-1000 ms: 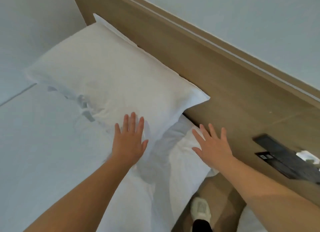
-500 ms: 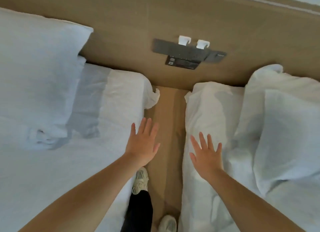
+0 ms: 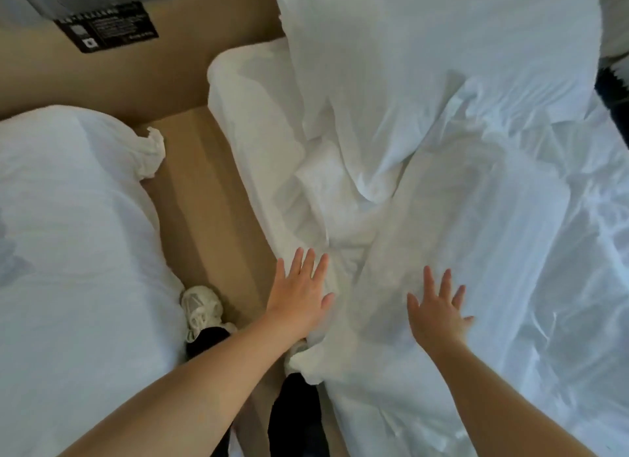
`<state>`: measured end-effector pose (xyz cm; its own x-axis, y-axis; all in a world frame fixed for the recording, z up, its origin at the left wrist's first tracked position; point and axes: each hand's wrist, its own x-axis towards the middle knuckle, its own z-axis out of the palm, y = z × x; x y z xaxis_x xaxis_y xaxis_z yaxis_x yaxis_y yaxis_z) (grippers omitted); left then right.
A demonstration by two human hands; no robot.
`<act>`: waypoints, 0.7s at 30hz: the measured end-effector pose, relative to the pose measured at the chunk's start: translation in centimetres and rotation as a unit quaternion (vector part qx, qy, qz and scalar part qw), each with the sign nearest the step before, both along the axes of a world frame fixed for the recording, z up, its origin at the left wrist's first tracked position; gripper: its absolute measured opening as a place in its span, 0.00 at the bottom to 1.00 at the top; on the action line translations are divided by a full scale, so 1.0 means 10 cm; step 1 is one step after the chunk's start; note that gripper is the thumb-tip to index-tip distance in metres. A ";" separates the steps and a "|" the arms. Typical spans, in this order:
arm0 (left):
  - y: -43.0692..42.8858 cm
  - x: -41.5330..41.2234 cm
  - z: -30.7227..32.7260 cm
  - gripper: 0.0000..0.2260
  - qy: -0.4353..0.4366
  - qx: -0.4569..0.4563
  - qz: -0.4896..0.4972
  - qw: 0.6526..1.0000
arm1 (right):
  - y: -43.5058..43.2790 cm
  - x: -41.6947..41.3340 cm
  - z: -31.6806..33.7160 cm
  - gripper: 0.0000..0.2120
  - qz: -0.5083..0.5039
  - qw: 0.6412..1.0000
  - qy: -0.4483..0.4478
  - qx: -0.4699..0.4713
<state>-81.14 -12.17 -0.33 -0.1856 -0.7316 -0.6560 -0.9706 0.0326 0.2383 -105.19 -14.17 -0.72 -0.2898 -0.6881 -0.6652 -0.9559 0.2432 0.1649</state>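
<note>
Beneath left hand (image 3: 299, 294) and right hand (image 3: 437, 310) | rumpled sheet (image 3: 452, 218) | fingers spread

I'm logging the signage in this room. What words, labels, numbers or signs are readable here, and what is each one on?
Black label on the wood panel: several lines of white print and a small square code, all too blurred to read.
No other text, brand or number shows in this view.

both hands, the left hand (image 3: 299, 298) and the right hand (image 3: 437, 312), are stretching out flat-fingered over the rumpled white sheet (image 3: 442, 218) of the right bed.
</note>
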 end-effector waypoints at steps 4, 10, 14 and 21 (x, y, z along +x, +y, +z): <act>0.02 -0.83 -0.21 0.30 0.020 0.024 -0.034 0.999 | 0.23 -0.87 -0.26 0.32 -0.162 0.983 -0.083 -0.019; -0.12 -1.57 -0.73 0.36 0.064 0.035 -0.014 0.997 | 0.25 -1.39 -0.70 0.43 -0.296 0.938 -0.139 -0.116; -0.18 -2.05 -0.93 0.50 0.100 0.071 0.136 0.983 | 0.11 -1.72 -0.98 0.52 -0.391 0.895 -0.154 -0.146; -0.35 -2.44 -1.18 0.37 0.058 -0.034 0.232 0.970 | -0.03 -1.99 -1.33 0.41 -0.526 0.807 -0.134 -0.233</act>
